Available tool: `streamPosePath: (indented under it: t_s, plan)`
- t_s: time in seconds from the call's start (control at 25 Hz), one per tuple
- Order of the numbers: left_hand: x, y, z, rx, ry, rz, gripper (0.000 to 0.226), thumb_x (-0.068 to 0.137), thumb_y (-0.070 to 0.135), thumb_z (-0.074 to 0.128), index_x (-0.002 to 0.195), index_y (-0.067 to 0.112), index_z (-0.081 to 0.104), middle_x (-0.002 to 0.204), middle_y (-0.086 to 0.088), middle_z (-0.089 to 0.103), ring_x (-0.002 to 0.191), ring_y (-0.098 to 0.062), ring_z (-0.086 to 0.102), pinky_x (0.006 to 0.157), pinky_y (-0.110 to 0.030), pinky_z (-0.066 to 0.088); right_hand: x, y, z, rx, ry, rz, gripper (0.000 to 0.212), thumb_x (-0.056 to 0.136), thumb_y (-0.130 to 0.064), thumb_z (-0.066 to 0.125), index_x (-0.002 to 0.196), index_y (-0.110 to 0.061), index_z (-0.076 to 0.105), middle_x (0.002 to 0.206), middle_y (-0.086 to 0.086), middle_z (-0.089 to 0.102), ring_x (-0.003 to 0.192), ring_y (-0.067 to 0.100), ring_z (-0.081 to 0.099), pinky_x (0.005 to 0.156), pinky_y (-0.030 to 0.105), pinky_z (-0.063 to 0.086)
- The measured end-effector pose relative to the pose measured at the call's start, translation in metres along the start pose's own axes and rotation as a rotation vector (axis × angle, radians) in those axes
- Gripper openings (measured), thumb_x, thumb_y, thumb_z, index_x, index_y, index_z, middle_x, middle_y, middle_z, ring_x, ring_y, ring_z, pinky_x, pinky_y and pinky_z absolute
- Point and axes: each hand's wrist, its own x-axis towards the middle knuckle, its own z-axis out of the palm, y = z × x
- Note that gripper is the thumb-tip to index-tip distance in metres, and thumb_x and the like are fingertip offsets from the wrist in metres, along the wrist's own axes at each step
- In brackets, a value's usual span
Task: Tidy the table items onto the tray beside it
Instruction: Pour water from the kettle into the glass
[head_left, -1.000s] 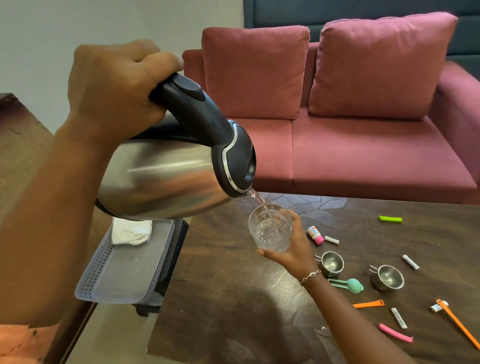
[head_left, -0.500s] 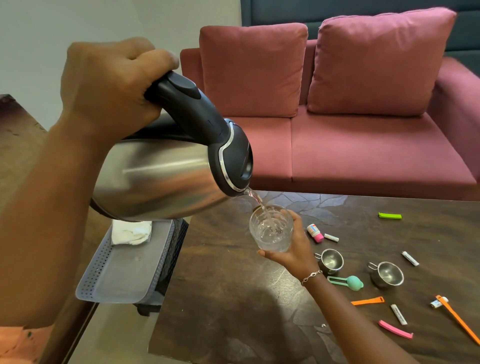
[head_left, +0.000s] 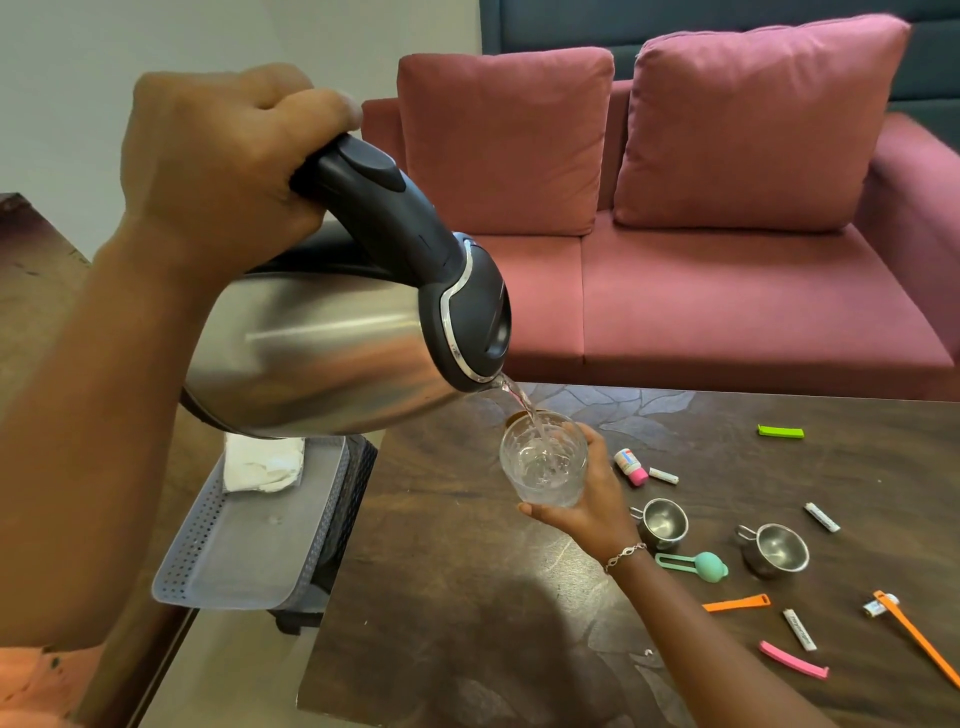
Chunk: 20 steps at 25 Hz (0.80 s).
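Left hand (head_left: 218, 171): I clench the kettle (head_left: 332, 348) handle, tilted, pouring.
Right hand (head_left: 587, 499): I cup the glass (head_left: 543, 460) above the desk (head_left: 467, 597).
Tray (head_left: 249, 545): beside desk, holding only a cloth.
Risk: overfilling spills water onto scattered items.

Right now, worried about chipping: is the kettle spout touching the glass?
Apart. The head view shows the kettle spout above the glass rim, water bridging the gap.
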Motion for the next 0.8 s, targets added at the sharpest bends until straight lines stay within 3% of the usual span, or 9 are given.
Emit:
streamPosePath:
  t_s: [0.24, 0.8]
  plan:
    - [0.0026, -0.0026, 0.0004, -0.011, -0.016, -0.019, 0.016, 0.073, 0.001, 0.052, 0.086, -0.006, 0.057, 0.069, -0.026, 0.059, 0.057, -0.044, 0.055, 0.054, -0.051, 0.05, -0.0007, 0.001, -0.0011, -0.002, -0.014, 0.008, 0.085, 0.047, -0.036, 0.082, 0.113, -0.043, 0.029, 0.122, -0.002, 0.046, 0.112, 0.01, 0.049, 0.087, 0.008, 0.036]
    - [0.0094, -0.0025, 0.0023, -0.019, -0.019, -0.031, 0.02, 0.072, 0.003, 0.051, 0.088, -0.008, 0.057, 0.07, -0.028, 0.059, 0.058, -0.046, 0.055, 0.055, -0.054, 0.05, 0.0006, 0.0047, -0.0032, -0.002, -0.012, 0.031, 0.084, 0.049, -0.028, 0.083, 0.111, -0.042, 0.028, 0.12, -0.004, 0.046, 0.11, 0.006, 0.048, 0.085, 0.003, 0.036]
